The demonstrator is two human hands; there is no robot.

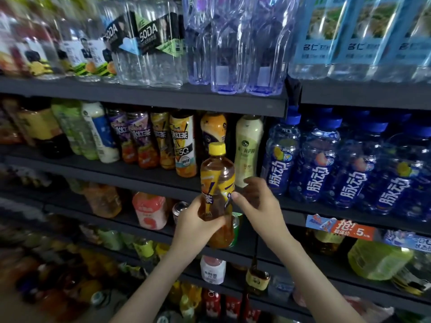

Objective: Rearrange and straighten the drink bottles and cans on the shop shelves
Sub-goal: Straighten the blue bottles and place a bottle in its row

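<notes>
left grip wraps the lower half of the tea bottle, fingers curled round it, holding it roughly upright. right grip is loose: thumb tip touches the right side of the label, other fingers half curled, closed on nothing.

bottle is in the air in front of the middle shelf, just ahead of the slot between the iced tea row and the pale green bottle. an orange bottle stands further back in that slot.

handling, my read: looks full of brown tea, so moderate weight, fine for one hand. thin clear plastic, should give a little under squeeze and won't shatter. glossy film label is probably slick. best hold is the lower body, where the left grip sits. the yellow cap suits turning the label to face front, not carrying.

around it: dark shelves with flat front lips. neighbours are tea bottles with shiny shrink labels and the smooth opaque pale one. to the right are blue bottles with blue caps, clear and rounded. above are big clear water bottles with moulded ridges. a can sits on the shelf below. spacing is tight, so clipping a neighbour on the way in is the risk.
</notes>
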